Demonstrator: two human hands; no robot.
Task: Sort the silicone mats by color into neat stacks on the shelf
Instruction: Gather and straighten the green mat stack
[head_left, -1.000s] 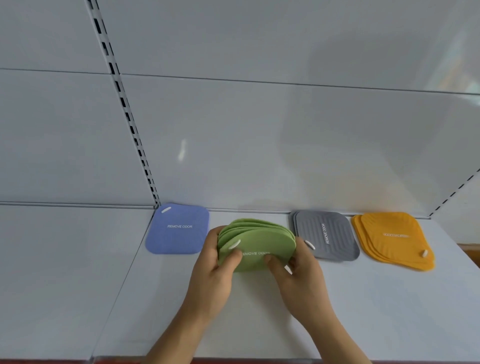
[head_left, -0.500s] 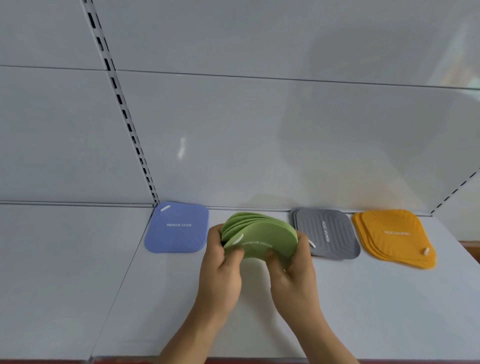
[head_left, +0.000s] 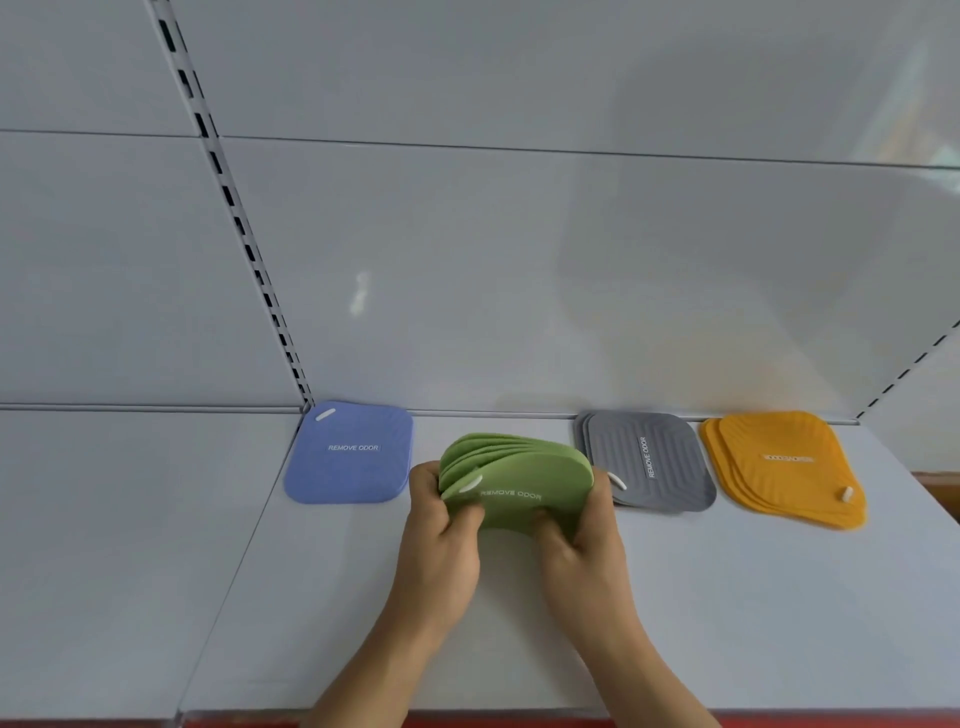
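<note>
1. Green silicone mats (head_left: 524, 488), smooth and round-cornered, fan out between both grips: left hand (head_left: 441, 540) and right hand (head_left: 587, 545) clasp their edges above the white shelf (head_left: 753, 613).
2. Blue mat (head_left: 350, 452) lies left; ribbed grey stack (head_left: 652, 462) and splayed orange stack (head_left: 784, 467) lie right.

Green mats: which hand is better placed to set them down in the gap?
Neither clearly: left hand and right hand both grip the green mats above the gap between blue mat and grey stack.
</note>
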